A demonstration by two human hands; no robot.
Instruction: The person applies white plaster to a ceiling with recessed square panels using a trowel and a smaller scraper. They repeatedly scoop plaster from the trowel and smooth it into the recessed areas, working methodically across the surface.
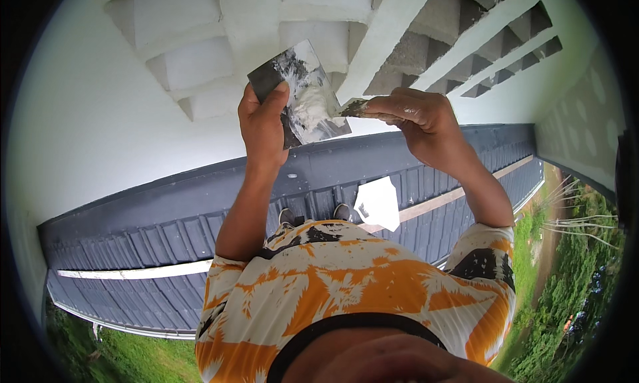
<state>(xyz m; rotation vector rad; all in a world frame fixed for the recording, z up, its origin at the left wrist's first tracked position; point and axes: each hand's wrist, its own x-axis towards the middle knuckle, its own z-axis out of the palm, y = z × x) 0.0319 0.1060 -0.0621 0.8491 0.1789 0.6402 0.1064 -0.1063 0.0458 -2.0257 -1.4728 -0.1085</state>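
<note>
My left hand grips a dark flat rectangular board by its near left side, thumb on top. A heap of white paste is smeared over the board's middle and right part. In my right hand is a small putty knife with a stained blade, its tip at the board's right edge beside the paste. White smears mark the right fingers. Most of the knife's handle is hidden by those fingers.
Ahead stands a white wall with recessed block openings. Below lies a dark ribbed tile roof, where my shoes stand. A white sheet-like piece and long wooden battens are on it. Grass and plants lie beyond the roof edge.
</note>
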